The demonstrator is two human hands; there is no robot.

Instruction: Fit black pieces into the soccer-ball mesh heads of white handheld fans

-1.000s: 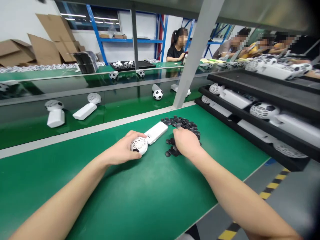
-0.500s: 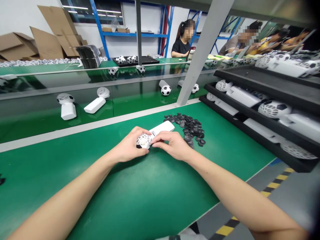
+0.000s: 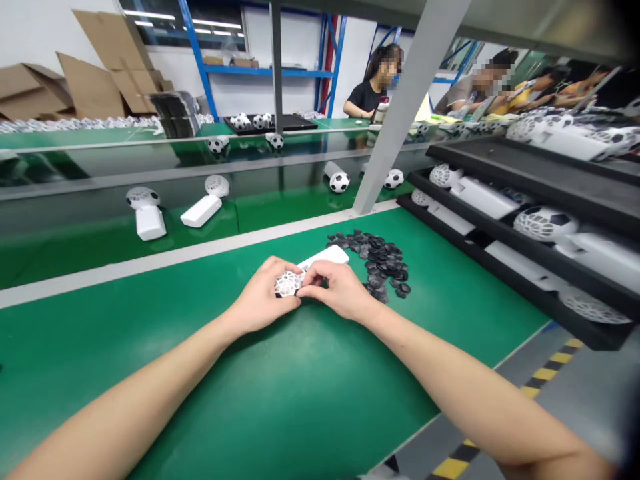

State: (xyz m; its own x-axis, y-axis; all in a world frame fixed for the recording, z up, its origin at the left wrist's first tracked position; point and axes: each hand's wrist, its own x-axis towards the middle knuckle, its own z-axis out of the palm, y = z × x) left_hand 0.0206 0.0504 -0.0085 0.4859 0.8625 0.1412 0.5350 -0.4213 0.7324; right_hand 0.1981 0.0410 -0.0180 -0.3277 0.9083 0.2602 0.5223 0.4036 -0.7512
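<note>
My left hand [image 3: 263, 297] is closed around a football-shaped head [image 3: 287, 285], which has a white openwork grille. A white handle [image 3: 327, 255] runs from this head toward the upper right, low over the green table. At the right edge of the ball, my right hand [image 3: 333, 290] has its thumb and forefinger pinched together against it. Whatever lies between those fingertips is hidden. Just beyond my right hand, small black pieces [image 3: 383, 260] lie in a loose curved heap.
Stacked black trays [image 3: 500, 240] with more white ball-headed parts stand at the right. Behind the table runs a shiny green conveyor [image 3: 270, 200] carrying several such parts. A grey post [image 3: 400, 100] rises at its edge. Co-workers [image 3: 373, 87] sit on the far side.
My right fingertips have moved slightly left, closer in on the ball. Parts on the near conveyor have shifted right, those on the far one left. My left hand keeps its hold.
</note>
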